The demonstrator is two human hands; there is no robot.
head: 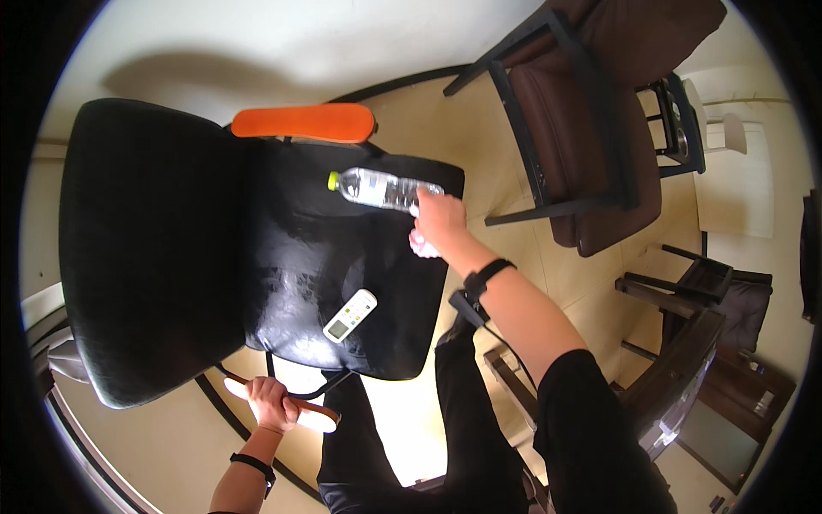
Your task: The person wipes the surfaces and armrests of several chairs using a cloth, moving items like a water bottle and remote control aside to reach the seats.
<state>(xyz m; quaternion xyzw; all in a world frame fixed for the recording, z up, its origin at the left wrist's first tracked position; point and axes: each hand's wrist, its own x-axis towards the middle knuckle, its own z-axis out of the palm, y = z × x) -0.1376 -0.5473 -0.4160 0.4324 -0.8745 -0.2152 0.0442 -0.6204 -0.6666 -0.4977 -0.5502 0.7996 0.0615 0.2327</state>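
A black leather-like chair [302, 257] with a tall backrest stands before me. My left hand [271, 405] is closed around its near armrest [314, 417]. My right hand [440, 218] is over the front part of the seat, holding a crumpled pink and white cloth or tissue [422, 244] that is partly hidden under the fingers. Its fingers also reach the base end of a clear plastic bottle [379, 188] with a yellow-green cap, lying on the seat; whether they grip the bottle is not plain. A white remote control [350, 315] lies on the seat nearer to me.
The far armrest [302, 123] is orange. A brown padded armchair [578, 141] with a dark frame stands at the upper right, near the wall. A dark wooden table [674, 360] and another chair [738, 308] are at the right. A cable runs from my right wrist.
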